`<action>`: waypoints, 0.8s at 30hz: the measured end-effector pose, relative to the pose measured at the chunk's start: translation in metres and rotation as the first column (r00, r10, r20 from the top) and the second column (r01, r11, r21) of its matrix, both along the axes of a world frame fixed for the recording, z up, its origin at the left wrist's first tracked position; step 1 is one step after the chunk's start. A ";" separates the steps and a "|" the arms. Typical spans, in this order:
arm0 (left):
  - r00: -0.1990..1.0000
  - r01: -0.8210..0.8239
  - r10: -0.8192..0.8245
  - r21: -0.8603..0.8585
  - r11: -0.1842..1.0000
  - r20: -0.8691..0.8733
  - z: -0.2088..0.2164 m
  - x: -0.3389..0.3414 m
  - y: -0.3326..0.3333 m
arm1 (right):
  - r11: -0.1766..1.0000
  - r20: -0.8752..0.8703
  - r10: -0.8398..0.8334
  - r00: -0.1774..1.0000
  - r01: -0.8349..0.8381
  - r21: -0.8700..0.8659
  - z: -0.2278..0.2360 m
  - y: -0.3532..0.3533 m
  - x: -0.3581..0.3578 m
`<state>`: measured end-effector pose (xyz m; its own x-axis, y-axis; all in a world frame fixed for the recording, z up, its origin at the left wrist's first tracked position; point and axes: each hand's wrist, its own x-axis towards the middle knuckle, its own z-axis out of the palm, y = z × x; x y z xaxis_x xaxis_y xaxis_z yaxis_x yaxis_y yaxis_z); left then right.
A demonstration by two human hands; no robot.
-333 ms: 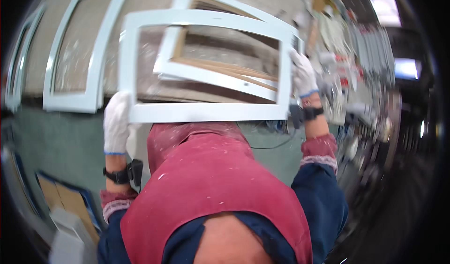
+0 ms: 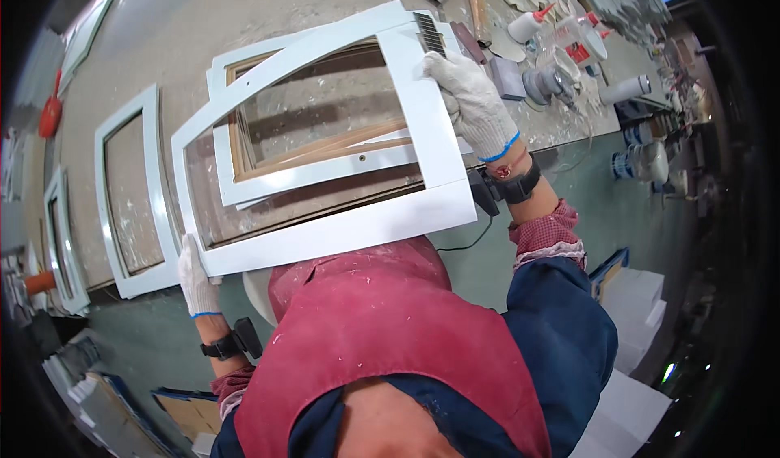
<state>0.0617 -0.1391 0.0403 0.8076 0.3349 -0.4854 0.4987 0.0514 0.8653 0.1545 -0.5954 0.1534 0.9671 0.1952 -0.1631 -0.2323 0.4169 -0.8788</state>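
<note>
A white rectangular frame [image 2: 341, 232] is held up in front of me, slanting with its right end higher. My left hand [image 2: 195, 279], in a white knit glove, is closed on its lower left corner. My right hand [image 2: 473, 104], gloved too, grips the right side; its fingertips are partly hidden by the frame. A dark ribbed strip [image 2: 429, 34] shows just above the right hand; whether it belongs to the frame or is held, I cannot make out. Behind, more white frames [image 2: 325, 169] with bare wooden inner edges lie stacked on the worktable [image 2: 268, 11].
Another white frame [image 2: 138, 283] lies to the left, with a narrower one [image 2: 65, 247] beyond. At the right stand glue bottles [image 2: 528, 24], a grey block [image 2: 508, 78] and a power tool [image 2: 546, 84]. A red-handled tool [image 2: 51, 112] lies far left. White boxes [image 2: 630, 303] stand lower right.
The frame in my hands has tilted: its left end is lower and its right end higher. My view has turned, so the table now runs at a slant.
</note>
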 end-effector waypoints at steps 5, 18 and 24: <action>0.992 -0.125 0.125 0.004 0.992 -0.011 -0.002 0.002 -0.014 | 0.999 0.109 -0.001 0.994 -0.003 0.035 0.021 0.015 -0.014; 0.971 -0.231 0.231 0.000 0.973 -0.054 -0.016 0.002 -0.022 | 0.987 0.121 0.082 0.989 -0.064 -0.144 0.041 0.015 -0.077; 0.981 -0.187 0.183 -0.064 0.980 -0.060 -0.018 0.001 -0.017 | 0.947 0.306 0.087 0.948 0.016 -0.319 0.042 0.017 -0.099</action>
